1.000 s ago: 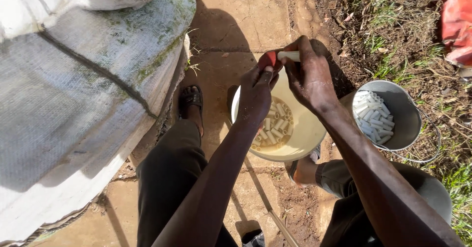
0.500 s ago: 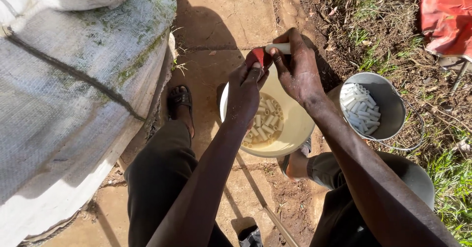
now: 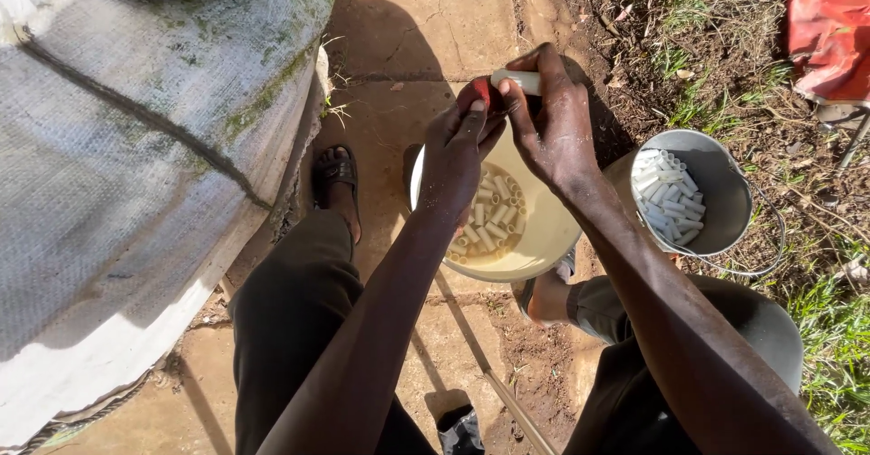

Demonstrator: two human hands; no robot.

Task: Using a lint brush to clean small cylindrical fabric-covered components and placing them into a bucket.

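My right hand (image 3: 553,124) is closed around a small white stick (image 3: 518,81), pinching it with my fingers. My left hand (image 3: 458,151) is closed on a little red thing (image 3: 480,95), and it touches the end of the stick. I cannot tell what the red thing is. Both hands are up over a yellow bowl (image 3: 553,233) that sits on the ground between my feet. The bowl has more short white sticks (image 3: 488,224) in it. Just beside it, on my right, a grey bucket (image 3: 720,192) holds a pile of white sticks too.
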